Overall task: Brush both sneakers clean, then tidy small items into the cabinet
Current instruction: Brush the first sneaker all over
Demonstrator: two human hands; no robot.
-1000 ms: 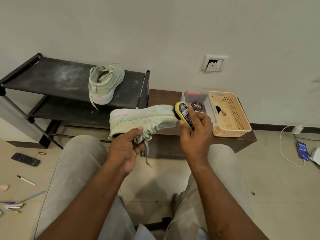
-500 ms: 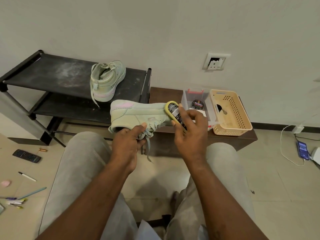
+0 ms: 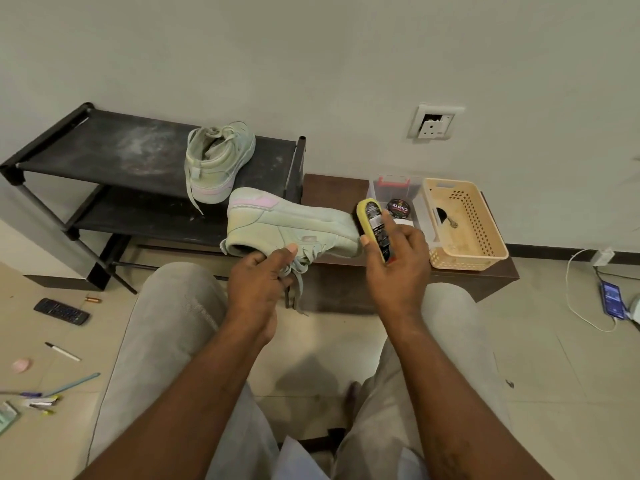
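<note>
brush [image 3: 374, 219] toeward along sneaker [image 3: 294, 226]; basket [image 3: 465, 263] beyond

- Between my left hand [image 3: 258, 282] and right hand [image 3: 398, 268] I see an open gap down to the floor tiles. It is roofed by the sneaker [image 3: 294, 226] and the brush [image 3: 375, 226] at its toe.
- My knees hem both forearms in from the outer sides.
- Behind the sneaker, the brown bench [image 3: 332, 188] shows a bare strip beside the shoe rack [image 3: 104, 147] post.
- The bench's right part is crowded: a clear box [image 3: 377, 187] holding a polish tin [image 3: 398, 208], with a beige basket [image 3: 485, 237] just beside it.
- The rack's top shelf lies bare left of the second sneaker [image 3: 216, 161], whose lace dangles over the front edge.
- The left floor carries a remote [image 3: 61, 311], battery [image 3: 92, 300] and pen [image 3: 62, 351]. The right floor carries a phone [image 3: 612, 299] on a cable [image 3: 575, 306].
</note>
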